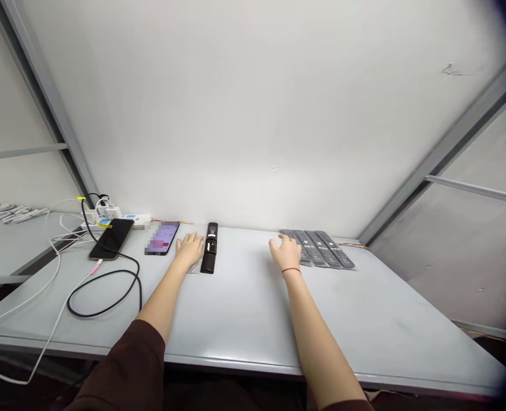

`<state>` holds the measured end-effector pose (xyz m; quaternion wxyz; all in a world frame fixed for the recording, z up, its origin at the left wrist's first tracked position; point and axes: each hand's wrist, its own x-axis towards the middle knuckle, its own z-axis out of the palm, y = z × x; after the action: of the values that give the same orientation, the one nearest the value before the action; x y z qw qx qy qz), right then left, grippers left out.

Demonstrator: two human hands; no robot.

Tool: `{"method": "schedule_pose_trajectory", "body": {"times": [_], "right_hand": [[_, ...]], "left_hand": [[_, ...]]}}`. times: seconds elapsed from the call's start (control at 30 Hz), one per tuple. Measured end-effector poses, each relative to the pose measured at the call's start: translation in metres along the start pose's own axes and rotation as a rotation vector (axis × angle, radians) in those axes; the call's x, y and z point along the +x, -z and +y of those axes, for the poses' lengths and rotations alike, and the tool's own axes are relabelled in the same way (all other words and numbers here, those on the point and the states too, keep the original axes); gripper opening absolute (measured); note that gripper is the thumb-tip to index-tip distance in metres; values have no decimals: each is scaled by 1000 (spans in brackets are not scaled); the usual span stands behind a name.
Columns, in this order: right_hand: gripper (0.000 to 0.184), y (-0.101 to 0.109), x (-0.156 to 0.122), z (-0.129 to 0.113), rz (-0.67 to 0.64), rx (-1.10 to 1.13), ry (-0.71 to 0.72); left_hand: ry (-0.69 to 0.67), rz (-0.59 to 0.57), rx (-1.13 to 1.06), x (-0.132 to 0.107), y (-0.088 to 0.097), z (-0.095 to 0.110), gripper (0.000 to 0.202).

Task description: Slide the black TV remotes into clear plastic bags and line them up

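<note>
A black remote control (209,261) lies face down on the table, its battery compartment uncovered in the middle. Just left of it, my left hand (188,250) rests with fingers spread, partly over a clear plastic sleeve (195,267). My right hand (287,251) is at the left end of a row of several dark remote controls (324,250) in clear wrapping. Its thumb stands apart from the fingers, and nothing shows in its grasp. The hand covers part of the leftmost wrapped remote; whether it touches that one I cannot tell.
To the left lie a phone with a lit screen (164,237) and a dark phone (111,238). Behind them is a power strip (137,220) with plugs. A black cable (103,314) and a white cable (56,334) loop across the left side. A white wall (253,114) borders the back.
</note>
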<state>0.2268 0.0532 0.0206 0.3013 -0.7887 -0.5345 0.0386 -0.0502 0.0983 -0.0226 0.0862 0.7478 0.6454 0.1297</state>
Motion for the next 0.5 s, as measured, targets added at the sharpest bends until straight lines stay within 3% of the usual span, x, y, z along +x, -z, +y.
{"method": "schedule_pose_trajectory", "body": {"times": [0.07, 0.17, 0.4, 0.5], "right_hand": [[47, 7, 7, 18, 76, -74, -203], [42, 7, 9, 32, 68, -175, -364], [37, 1, 10, 31, 48, -225, -384], [47, 6, 12, 29, -29, -107, -407]], "left_hand": [[-1, -5, 3, 0, 1, 1, 43], [-5, -10, 10, 0, 1, 1, 44], [-5, 26, -8, 0, -2, -1, 43], [-9, 85, -41, -1, 0, 0, 41]]}}
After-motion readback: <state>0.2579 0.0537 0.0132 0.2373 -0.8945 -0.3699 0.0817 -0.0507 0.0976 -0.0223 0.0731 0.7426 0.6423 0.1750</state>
